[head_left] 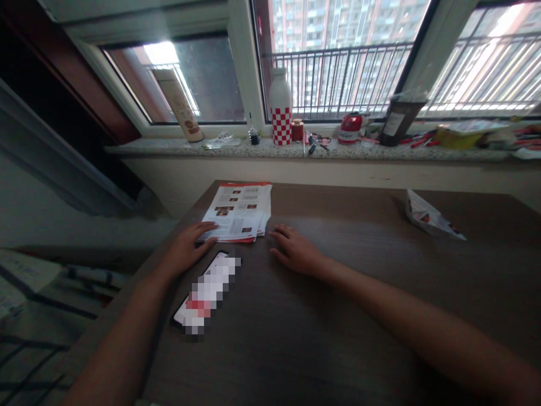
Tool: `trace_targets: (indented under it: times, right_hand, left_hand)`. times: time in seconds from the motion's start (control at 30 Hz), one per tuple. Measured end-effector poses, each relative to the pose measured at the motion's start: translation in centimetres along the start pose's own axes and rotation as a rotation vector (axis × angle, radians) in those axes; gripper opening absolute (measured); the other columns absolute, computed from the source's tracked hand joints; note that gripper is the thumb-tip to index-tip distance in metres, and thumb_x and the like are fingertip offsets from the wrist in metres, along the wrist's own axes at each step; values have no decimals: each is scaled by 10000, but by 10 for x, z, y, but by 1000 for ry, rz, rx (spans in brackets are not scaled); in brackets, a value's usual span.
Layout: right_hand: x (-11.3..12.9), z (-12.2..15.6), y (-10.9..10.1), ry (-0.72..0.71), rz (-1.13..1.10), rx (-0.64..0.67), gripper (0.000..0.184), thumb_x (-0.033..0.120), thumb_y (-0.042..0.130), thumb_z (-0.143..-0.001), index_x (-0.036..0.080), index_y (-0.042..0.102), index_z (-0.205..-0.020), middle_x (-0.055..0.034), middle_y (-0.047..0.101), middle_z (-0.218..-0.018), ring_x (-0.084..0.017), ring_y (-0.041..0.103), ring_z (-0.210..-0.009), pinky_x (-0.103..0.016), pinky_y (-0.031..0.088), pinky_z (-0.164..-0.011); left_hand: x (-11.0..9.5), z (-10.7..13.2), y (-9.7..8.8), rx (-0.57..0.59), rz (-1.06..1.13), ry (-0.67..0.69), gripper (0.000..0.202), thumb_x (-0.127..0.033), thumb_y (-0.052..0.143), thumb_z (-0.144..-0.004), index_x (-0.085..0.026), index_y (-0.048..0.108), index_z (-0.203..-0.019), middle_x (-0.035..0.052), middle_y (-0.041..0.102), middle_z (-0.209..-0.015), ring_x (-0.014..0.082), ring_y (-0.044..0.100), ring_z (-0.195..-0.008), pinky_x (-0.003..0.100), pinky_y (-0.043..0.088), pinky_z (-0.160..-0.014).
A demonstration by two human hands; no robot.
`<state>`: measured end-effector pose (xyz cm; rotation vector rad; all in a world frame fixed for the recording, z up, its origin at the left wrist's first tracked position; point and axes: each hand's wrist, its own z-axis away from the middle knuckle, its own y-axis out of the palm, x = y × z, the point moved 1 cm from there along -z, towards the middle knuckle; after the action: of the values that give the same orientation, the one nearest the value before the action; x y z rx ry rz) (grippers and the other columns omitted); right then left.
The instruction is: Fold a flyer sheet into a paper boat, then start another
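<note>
A stack of printed sheets (236, 211) with orange edges lies at the far left of the brown table (321, 338). My left hand (190, 245) is open, its fingertips resting on the stack's lower left corner. Just right of the stack, my right hand (296, 249) rests on the tabletop, holding nothing, with its fingers apart. Between my forearms lies a phone (222, 256), its lit screen mostly covered by blurred blocks. A folded paper boat (429, 217) made of printed paper sits at the far right of the table.
Behind the table runs a speckled stone windowsill (236, 149). On it stand a beige tube (181, 107), a red-and-white checked bottle (281, 110), a red can (350, 128), a dark lidded cup (399, 121) and small clutter. A grey curtain (63, 146) hangs left.
</note>
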<state>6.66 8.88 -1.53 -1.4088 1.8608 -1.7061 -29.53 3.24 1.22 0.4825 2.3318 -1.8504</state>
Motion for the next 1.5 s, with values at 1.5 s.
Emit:
trace_targets:
  times: [1.5]
  right_hand:
    - [-8,36,-15,-46,-3,21,486,424,587,-1032,190,596,-1458,-158,479,-1620,-314,429,-1511,-530,329,-1256]
  left_hand:
    - [-11,-11,-2,85,12,-179,597,-706,536,-890,-264,752,-1228,78,738,-1331,324,694,-1212,413,528,-1044]
